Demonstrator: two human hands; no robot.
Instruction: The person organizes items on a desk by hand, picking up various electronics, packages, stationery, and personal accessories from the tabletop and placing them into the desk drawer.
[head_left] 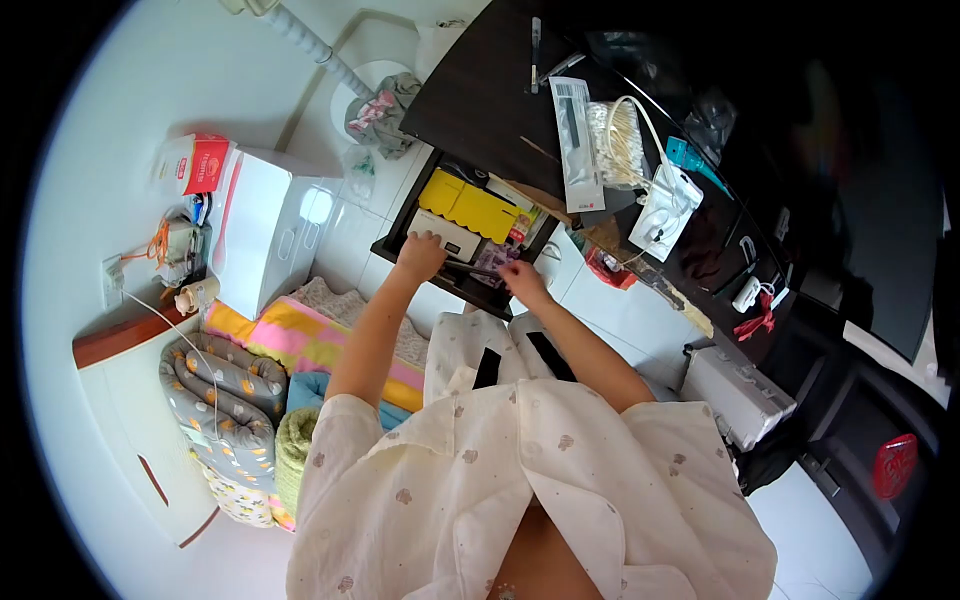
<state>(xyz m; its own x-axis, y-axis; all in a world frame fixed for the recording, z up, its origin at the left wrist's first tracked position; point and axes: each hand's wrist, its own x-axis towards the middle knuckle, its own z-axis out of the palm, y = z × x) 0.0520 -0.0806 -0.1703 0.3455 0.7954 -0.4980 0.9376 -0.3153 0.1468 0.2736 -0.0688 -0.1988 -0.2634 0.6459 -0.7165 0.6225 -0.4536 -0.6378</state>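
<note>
A dark drawer (392, 232) stands pulled out below the desk, full of small items. Over the left end of a flat white box (452, 236) in it, the fingers of my left hand (422, 257) are curled. My right hand (523, 282) is at the drawer's near right side, its fingers pinched on the end of a thin dark stick-like thing (474, 268), whose exact kind is too small to make out. A bright yellow wavy-edged sheet (465, 203) lies behind the white box. Small purple-patterned packaging (491, 256) is beside my right fingers.
The dark desk (480, 90) holds a long white packet (577, 140), a bag of cotton swabs (615, 143) and a white power strip (667, 212). A white box (268, 225) stands left, near rolled bedding (215, 390). A silver case (738, 392) is at right.
</note>
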